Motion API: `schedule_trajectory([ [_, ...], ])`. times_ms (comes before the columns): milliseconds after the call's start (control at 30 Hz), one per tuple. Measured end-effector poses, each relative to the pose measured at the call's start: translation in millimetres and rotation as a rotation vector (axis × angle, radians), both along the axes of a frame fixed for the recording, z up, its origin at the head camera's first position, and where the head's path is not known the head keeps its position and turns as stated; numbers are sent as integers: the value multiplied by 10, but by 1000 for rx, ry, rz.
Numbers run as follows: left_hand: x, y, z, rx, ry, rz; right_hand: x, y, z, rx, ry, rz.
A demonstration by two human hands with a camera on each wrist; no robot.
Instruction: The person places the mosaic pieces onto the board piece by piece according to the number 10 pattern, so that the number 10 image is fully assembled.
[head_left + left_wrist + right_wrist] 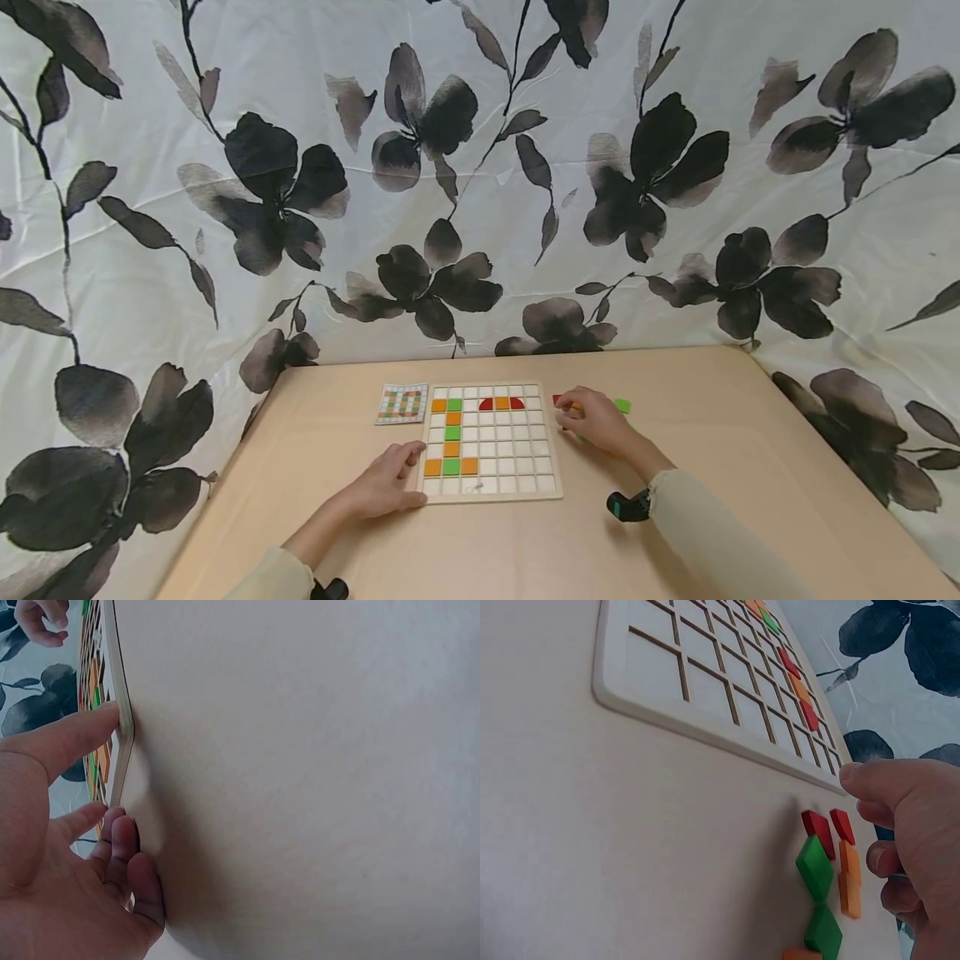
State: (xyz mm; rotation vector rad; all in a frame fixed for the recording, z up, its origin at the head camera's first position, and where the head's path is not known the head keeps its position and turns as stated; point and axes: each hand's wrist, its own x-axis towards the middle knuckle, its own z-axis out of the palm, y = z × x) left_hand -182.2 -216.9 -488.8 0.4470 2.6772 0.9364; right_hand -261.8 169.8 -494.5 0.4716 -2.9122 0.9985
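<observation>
Hiding some loose tiles (814, 868), right hand (602, 423)

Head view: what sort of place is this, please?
Probably an indoor tabletop workspace; the room itself cannot be told. A light-brown table, a gridded board with coloured tiles and a floral cloth hanging behind show it.
</observation>
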Motion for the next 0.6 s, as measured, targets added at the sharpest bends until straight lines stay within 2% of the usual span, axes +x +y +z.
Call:
schedule_trajectory([
  [300, 36, -11, 26, 2, -16, 19, 103, 188, -2, 53, -20, -18],
  [600, 19, -4, 16, -9, -1, 2, 144, 266, -94, 80, -52, -25],
])
